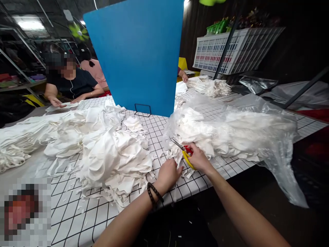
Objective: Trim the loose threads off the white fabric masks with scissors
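My right hand [199, 158] grips scissors [185, 154] with one red and one yellow handle, their blades pointing up and left above the fabric scraps. Close beside it, my left hand [168, 174] is closed on a piece of white fabric [177, 156], its fingers partly hidden from me; a dark beaded bracelet [155, 193] circles that wrist. Left of my hands is a large heap of white cloth pieces [113, 154]. To the right, more white cloth [205, 128] spills from a clear plastic bag [272, 144].
A tall blue board [138, 58] stands on the grid-patterned table [77, 219], with a black wire stand [143, 109] at its base. Across the table, a person in a dark shirt [74, 82] handles white cloth. White plastic crates [231, 49] are at the back right.
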`<state>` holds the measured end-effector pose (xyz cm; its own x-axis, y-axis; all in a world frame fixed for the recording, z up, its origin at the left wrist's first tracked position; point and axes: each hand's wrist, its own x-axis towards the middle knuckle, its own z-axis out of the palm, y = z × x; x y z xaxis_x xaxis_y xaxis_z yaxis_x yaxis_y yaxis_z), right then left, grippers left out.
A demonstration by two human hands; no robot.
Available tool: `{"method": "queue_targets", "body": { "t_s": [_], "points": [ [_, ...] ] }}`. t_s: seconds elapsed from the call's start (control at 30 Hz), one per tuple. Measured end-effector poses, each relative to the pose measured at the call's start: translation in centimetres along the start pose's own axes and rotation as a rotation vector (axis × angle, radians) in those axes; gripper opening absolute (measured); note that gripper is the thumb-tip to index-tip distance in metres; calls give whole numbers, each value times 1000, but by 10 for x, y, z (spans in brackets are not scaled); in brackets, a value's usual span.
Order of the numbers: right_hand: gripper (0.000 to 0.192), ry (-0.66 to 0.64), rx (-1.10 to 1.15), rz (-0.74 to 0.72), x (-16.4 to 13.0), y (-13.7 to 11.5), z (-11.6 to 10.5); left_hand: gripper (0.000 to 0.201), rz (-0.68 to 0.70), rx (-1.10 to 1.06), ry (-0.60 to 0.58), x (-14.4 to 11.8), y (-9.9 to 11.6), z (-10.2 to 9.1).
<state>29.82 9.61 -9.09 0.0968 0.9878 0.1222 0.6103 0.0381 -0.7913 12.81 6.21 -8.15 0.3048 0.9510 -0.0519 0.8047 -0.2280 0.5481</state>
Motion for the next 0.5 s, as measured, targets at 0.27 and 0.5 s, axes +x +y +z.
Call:
{"method": "queue_targets", "body": {
  "t_s": [0.27,0.5],
  "points": [
    [26,-101,183,-69,-23,-1,-14,30,38,-249,-13,-15,-1,-27],
    [33,7,334,-99,-8,-7,1,25,70,-517,17,-45,9,-62]
  ]
}}
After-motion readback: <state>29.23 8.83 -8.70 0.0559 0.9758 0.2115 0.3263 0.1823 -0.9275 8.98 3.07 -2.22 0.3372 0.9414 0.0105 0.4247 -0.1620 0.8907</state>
